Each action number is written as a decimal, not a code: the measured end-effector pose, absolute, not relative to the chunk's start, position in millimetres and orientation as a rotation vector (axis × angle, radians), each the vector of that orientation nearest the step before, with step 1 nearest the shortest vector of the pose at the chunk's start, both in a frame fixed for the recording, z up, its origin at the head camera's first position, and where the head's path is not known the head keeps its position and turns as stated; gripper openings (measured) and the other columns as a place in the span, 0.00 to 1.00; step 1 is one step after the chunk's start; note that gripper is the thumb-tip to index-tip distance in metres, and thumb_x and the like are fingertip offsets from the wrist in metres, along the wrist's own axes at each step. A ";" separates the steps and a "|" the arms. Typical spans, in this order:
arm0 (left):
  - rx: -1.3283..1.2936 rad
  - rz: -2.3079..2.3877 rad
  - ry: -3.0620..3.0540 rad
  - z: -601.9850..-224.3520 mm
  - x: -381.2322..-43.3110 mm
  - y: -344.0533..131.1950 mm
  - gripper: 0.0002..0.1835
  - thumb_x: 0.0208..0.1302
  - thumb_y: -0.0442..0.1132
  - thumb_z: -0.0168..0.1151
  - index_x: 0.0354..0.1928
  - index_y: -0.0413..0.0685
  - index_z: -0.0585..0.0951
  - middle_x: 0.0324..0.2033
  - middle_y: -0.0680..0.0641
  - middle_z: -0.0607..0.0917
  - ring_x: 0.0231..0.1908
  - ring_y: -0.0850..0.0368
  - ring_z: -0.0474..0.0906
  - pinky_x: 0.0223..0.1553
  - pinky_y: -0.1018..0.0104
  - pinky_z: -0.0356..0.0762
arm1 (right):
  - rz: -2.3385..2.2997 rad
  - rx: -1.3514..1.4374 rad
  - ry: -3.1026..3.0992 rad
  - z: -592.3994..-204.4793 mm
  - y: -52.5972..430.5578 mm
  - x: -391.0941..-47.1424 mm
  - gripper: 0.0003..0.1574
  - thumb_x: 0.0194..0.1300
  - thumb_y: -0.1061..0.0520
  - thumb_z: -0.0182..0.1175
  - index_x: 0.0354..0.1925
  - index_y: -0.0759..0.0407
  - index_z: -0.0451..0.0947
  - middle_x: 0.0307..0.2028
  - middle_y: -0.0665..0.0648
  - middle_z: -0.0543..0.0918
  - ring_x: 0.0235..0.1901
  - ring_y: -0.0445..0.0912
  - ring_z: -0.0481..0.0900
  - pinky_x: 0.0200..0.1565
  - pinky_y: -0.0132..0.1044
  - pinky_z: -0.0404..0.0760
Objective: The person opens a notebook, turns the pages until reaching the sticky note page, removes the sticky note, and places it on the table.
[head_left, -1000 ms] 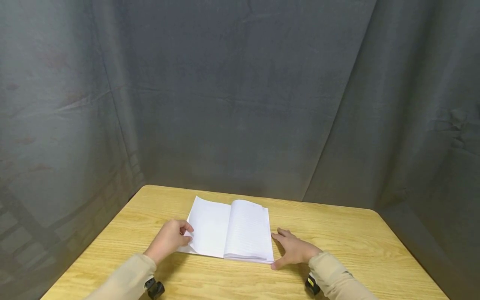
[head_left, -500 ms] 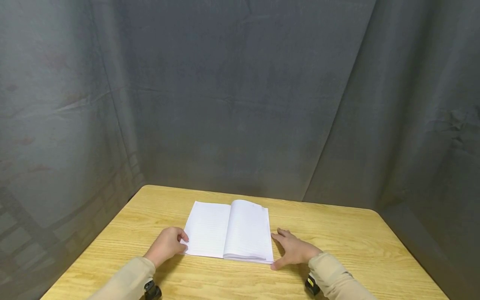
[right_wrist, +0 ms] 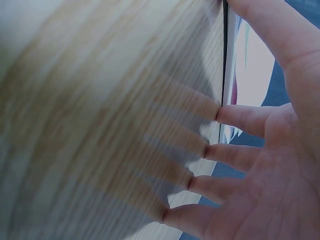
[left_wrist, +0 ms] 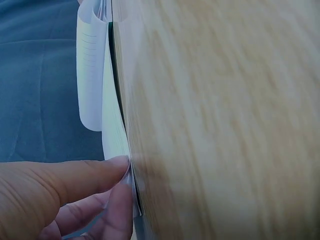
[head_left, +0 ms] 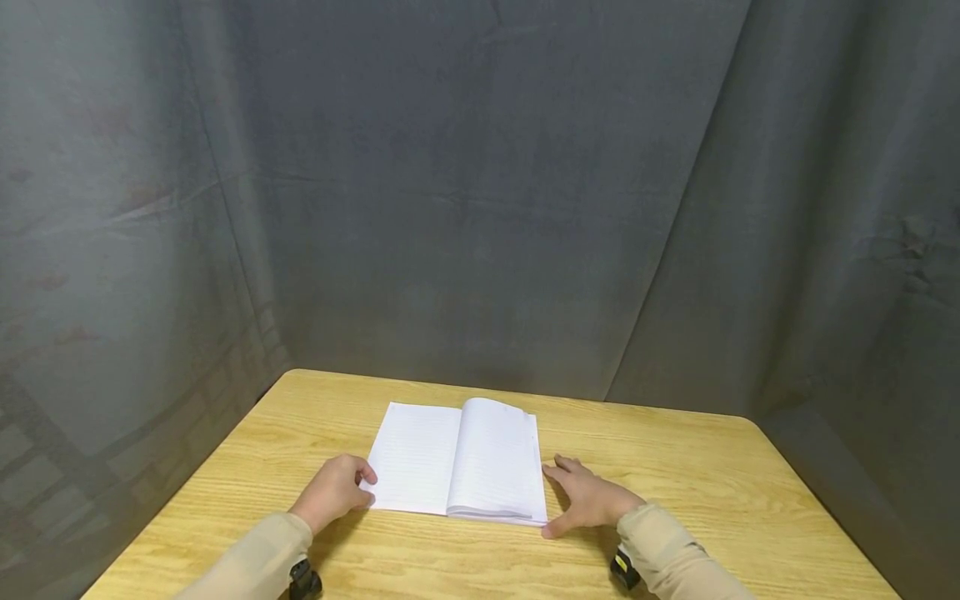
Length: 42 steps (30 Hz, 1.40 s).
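An open notebook (head_left: 415, 458) with white lined pages lies on the table. Its right-hand pages (head_left: 495, 462) bulge upward in a curve, while the left page lies nearly flat. At the lower left edge my left hand (head_left: 332, 493) pinches the notebook page (left_wrist: 114, 127) between thumb and fingers, as the left wrist view shows. My right hand (head_left: 588, 497) rests to the right of the notebook with fingers spread. Its fingertips (right_wrist: 200, 182) touch the tabletop, and its thumb is at the lower right corner.
The light wooden table (head_left: 675, 467) has rounded far corners. Grey cloth curtains (head_left: 465, 208) hang behind it and along both sides. Dark devices (head_left: 303, 577) are strapped to both wrists below the beige sleeves.
The left page, raised and curled at first, has come down flat. My left hand has shifted slightly left and down with its edge. The right hand has stayed in place.
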<state>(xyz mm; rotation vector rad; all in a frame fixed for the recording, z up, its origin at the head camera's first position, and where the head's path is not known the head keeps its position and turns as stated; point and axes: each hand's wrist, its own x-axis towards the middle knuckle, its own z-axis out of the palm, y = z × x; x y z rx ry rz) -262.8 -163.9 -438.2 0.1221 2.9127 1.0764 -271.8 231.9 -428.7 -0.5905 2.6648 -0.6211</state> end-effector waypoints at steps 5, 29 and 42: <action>0.131 1.019 2.938 -438.6 -265.2 -165.8 0.10 0.44 0.29 0.74 0.29 0.45 0.82 0.26 0.49 0.76 0.29 0.55 0.69 0.32 0.63 0.69 | -0.635 -0.592 2.658 -428.4 232.2 -272.1 0.65 0.49 0.35 0.72 0.71 0.67 0.55 0.72 0.75 0.48 0.69 0.74 0.46 0.61 0.71 0.57; 0.113 0.938 2.948 -421.1 -271.7 -162.9 0.10 0.49 0.35 0.74 0.35 0.43 0.85 0.34 0.48 0.83 0.34 0.54 0.75 0.39 0.55 0.76 | -0.633 -0.590 2.670 -426.8 230.3 -271.1 0.65 0.48 0.36 0.73 0.71 0.67 0.55 0.72 0.75 0.48 0.69 0.74 0.45 0.62 0.70 0.57; 0.670 1.397 2.808 -377.9 -275.6 -81.1 0.08 0.55 0.36 0.71 0.38 0.46 0.86 0.35 0.49 0.87 0.35 0.60 0.80 0.36 0.67 0.77 | -0.645 -0.581 2.658 -427.1 229.8 -270.5 0.65 0.48 0.36 0.73 0.71 0.67 0.55 0.72 0.75 0.48 0.69 0.75 0.45 0.61 0.70 0.58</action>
